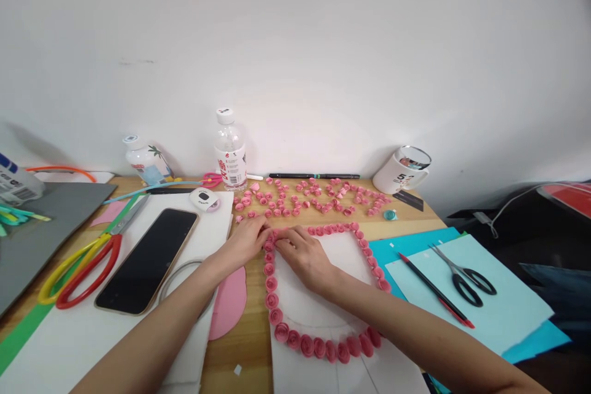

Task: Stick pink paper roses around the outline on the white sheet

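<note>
A white sheet lies in front of me, with small rolled pink paper roses set along it in a closed outline. At the outline's upper left corner my left hand and my right hand meet. The fingers of both are closed and pressed together around a pink paper rose at that corner, which they partly cover. My right forearm crosses over the outline's lower right side and hides part of it. Behind my hands, many loose pink paper roses are scattered on the wooden table.
A phone and red-yellow scissors lie left. Along the wall stand a water bottle, a white jar and a mug. On the right, black scissors and a pen rest on pale blue paper.
</note>
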A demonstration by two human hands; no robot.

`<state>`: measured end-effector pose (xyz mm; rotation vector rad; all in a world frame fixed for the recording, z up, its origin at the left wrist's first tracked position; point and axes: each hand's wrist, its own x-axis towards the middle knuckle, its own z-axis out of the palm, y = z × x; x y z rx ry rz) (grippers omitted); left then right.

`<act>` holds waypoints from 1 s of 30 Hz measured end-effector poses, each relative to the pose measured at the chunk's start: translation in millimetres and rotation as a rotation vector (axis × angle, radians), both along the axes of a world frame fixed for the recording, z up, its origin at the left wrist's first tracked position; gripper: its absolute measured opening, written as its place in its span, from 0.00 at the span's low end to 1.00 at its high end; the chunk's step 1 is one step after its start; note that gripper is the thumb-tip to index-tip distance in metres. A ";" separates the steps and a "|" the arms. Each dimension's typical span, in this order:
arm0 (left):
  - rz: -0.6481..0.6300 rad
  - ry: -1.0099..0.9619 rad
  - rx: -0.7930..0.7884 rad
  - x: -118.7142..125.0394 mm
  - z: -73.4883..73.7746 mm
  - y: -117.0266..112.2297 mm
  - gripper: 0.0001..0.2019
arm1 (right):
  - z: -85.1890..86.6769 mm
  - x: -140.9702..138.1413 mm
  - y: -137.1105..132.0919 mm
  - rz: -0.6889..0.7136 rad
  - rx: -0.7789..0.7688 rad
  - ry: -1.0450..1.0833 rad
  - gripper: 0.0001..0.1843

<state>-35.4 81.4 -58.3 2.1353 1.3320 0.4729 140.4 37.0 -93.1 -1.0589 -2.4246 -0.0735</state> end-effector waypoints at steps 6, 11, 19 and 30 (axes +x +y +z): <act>-0.019 -0.008 -0.009 -3.0 -5.8 1.2 0.05 | -1.3 3.7 0.8 0.022 0.016 -0.019 0.11; -0.007 -0.004 -0.001 -1.7 -4.7 0.7 0.06 | 0.2 0.5 3.4 -0.011 0.025 -0.059 0.10; 0.015 -0.007 0.011 -0.8 -4.0 0.1 0.09 | -0.6 -0.1 5.3 -0.025 -0.037 0.051 0.09; 0.106 -0.074 -0.113 -6.4 -7.1 4.7 0.10 | 33.3 18.3 63.6 -0.342 -0.353 -0.011 0.03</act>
